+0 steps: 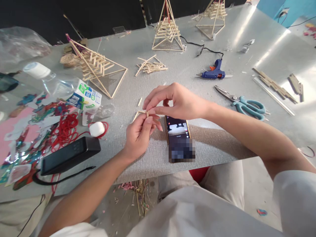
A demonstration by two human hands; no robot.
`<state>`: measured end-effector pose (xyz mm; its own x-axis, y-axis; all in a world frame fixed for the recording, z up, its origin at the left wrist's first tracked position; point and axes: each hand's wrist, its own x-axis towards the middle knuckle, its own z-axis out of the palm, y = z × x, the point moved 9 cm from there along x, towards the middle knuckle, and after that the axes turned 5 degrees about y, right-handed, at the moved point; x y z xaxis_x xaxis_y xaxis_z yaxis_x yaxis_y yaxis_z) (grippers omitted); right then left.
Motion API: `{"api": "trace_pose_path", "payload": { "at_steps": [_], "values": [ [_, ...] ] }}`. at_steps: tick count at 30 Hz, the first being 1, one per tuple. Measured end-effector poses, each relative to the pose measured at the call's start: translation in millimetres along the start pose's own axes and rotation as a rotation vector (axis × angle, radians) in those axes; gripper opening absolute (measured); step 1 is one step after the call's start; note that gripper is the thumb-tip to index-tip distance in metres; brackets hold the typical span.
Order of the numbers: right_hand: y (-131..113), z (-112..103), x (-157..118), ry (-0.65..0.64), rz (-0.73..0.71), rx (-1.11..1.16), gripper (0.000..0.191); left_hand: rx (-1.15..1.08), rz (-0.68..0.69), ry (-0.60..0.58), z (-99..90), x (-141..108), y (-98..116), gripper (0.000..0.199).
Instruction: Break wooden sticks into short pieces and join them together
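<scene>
My left hand (140, 133) pinches a small joined piece of thin wooden sticks (138, 113) between thumb and fingers, above the grey table. From the right, my right hand (170, 100) reaches over it, its fingertips pressed at the same joint; the exact contact is partly hidden by the fingers. A loose short stick (140, 101) lies just beyond my left hand. Below my right hand rests a lit phone (177, 130). Farther back is a small pile of cut sticks (153, 67).
Stick pyramids (166, 33) stand at the back, another (98, 70) at left. A blue glue gun (213, 70) and scissors (243, 103) lie right. A bottle (61, 84), red cord (65, 130) and black device (71, 154) crowd the left. Wooden strips (275, 85) lie far right.
</scene>
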<state>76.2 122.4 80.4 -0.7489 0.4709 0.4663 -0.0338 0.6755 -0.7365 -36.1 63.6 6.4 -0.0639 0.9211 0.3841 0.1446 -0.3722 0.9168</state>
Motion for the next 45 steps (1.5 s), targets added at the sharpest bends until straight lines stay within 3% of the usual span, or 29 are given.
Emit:
{"api": "trace_pose_path", "payload": {
  "at_steps": [24, 28, 37, 45],
  "values": [
    [-16.3, -3.4, 1.6, -0.034, -0.042, -0.054, 0.010, 0.192, 0.024, -0.057, -0.6, -2.5, 15.2, 0.039],
    [-11.0, -0.5, 1.0, -0.070, 0.007, -0.075, 0.011, 0.109, -0.023, -0.088, 3.1, -3.5, 10.1, 0.041],
    [-4.5, 0.6, -1.6, -0.048, -0.057, 0.004, 0.018, -0.036, -0.097, -0.124, 7.4, -6.7, 0.2, 0.042],
    [3.5, -1.2, -0.2, -0.040, 0.010, 0.045, 0.020, 0.077, -0.075, -0.056, -0.6, -3.8, -2.5, 0.042]
  ]
}}
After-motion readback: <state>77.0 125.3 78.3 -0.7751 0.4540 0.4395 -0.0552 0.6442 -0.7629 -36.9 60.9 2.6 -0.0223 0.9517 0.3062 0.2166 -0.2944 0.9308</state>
